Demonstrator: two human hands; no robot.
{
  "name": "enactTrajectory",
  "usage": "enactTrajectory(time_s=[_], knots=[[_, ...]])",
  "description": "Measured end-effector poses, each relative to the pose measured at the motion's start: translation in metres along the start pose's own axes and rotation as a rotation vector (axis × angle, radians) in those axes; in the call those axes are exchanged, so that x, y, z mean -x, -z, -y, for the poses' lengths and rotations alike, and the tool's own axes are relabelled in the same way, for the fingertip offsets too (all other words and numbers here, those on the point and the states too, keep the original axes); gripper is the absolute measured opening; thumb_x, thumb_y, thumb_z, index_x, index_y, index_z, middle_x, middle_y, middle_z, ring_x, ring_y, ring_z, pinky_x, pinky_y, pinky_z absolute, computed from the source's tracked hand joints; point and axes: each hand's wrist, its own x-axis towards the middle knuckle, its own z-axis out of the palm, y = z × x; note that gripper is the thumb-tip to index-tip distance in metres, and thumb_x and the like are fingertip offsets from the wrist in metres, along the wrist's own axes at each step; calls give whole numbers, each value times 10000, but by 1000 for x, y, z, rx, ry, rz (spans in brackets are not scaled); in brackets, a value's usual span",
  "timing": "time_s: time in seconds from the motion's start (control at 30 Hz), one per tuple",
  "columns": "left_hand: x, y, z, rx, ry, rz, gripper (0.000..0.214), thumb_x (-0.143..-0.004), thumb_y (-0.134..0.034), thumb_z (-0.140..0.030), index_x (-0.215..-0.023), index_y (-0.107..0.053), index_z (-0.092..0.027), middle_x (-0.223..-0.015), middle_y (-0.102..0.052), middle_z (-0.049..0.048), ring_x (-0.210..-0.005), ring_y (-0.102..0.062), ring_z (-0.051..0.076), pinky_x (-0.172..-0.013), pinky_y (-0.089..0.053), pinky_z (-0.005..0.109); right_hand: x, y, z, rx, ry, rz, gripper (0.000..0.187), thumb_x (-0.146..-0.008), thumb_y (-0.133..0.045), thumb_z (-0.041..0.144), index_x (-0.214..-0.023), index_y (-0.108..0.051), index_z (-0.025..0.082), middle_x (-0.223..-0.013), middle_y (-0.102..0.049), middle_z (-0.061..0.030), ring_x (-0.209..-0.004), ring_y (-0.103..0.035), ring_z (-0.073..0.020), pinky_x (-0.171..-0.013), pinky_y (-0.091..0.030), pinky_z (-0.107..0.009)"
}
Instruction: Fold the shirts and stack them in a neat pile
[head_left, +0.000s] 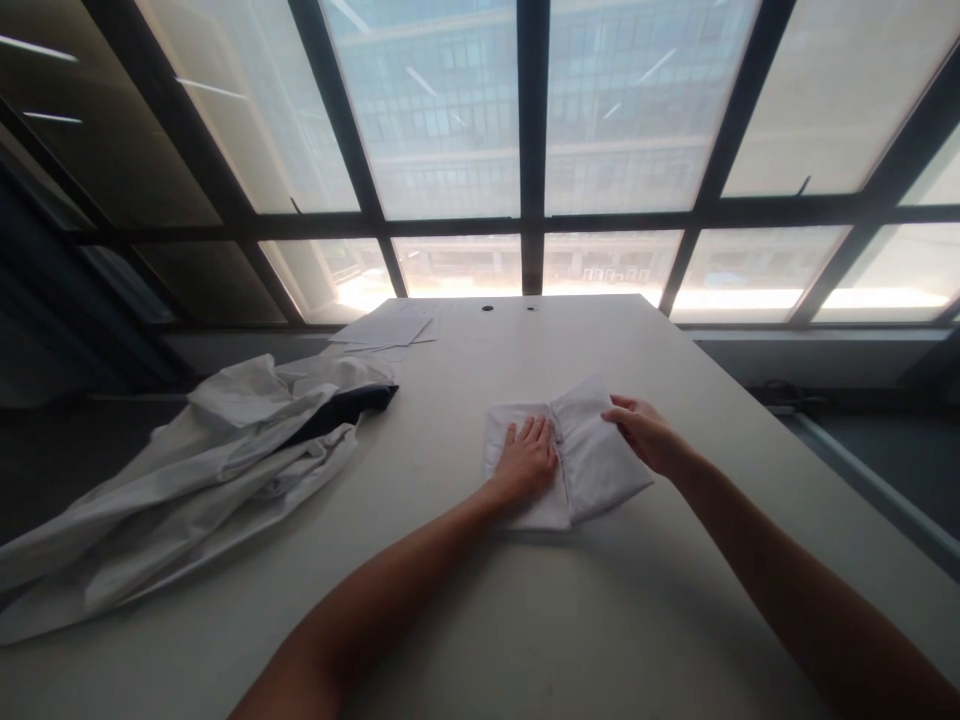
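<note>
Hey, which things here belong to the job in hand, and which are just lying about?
In use:
- folded white cloth, left hand flat on it, right hand pinching its edge
- smooth white table beneath

Lying about:
- crumpled white fabric with dark section
- loose white paper sheets

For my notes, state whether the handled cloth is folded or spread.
Partly folded: the cloth lies flat beneath the left hand, but its right side tilts up in the right hand.
</note>
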Motion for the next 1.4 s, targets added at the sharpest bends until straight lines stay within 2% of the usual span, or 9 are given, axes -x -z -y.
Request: enactTrajectory(time_s=[0.13,0.27,0.5,0.6,0.73,0.93,1.13,1.27,1.4], knots=[[-1,6,-4,40,56,-31,580,-1018,-312,-289,-1575,-279,-130,-1618,-330,146,-1484,-302,277,-1215,-202,525,-1,-10,0,-145,20,16,449,-633,-708,219,-1073,-698,134,-650,-655,10,-557,-582,-134,-517,-470,-225],[0,6,-7,80,-50,0,581,-1034,-287,-319,-1600,-224,-203,-1651,-271,82,-1515,-228,286,-1216,-167,564,-3,-22,5,-169,34,10,475,-612,-694,183,-1082,-701,113,-600,-637,31,-499,-535,-108,-477,-438,-204],[5,22,4,206,-166,115,572,-1031,-341,-332,-1582,-248,-213,-1623,-328,115,-1509,-250,302,-1198,-180,611,-9,-64,31,-18,-12,-47,710,-641,-651,91,-1343,-564,24,-528,-588,65,-436,-474,-84,-448,-400,-186],[24,38,5,228,-197,83,473,-1014,-384,-281,-1483,-421,-225,-1528,-474,112,-1445,-375,296,-1189,-245,592,-13,-78,37,65,7,22,735,-670,-621,68,-1392,-511,-11,-502,-573,68,-429,-460,-83,-424,-361,-174],[57,46,-4,208,-318,7,242,-972,-504,-255,-1168,-642,-221,-1326,-634,91,-1328,-502,284,-1193,-292,527,-19,-94,35,123,30,61,732,-679,-599,59,-1396,-495,-41,-481,-552,75,-436,-470,-92,-408,-340,-171],[82,54,-12,145,-494,-29,151,-959,-521,-232,-946,-659,-170,-1044,-708,97,-1068,-641,252,-1098,-429,403,-31,-124,19,182,63,89,733,-666,-614,85,-1386,-510,-1,-539,-589,69,-486,-548,-110,-443,-369,-175],[117,82,13,261,-620,-20,128,-891,-535,-150,-928,-652,-188,-967,-712,63,-932,-662,194,-890,-507,283,-48,-147,-12,407,170,116,450,-691,-599,105,-1134,-670,78,-547,-574,54,-479,-517,-105,-445,-303,-193],[131,82,45,393,-445,-169,344,-951,-479,-211,-607,-478,-200,-596,-531,-12,-553,-498,117,-581,-411,241,-49,-163,-32,619,263,119,224,-714,-636,138,-928,-695,109,-623,-632,2,-539,-522,-113,-502,-318,-216],[118,79,68,507,-84,-414,439,-999,-423,-278,-567,-414,-205,-532,-443,-34,-511,-430,112,-545,-365,242,-43,-174,-44,673,296,157,307,-769,-655,185,-1061,-689,99,-698,-678,-30,-615,-579,-145,-576,-392,-236]])
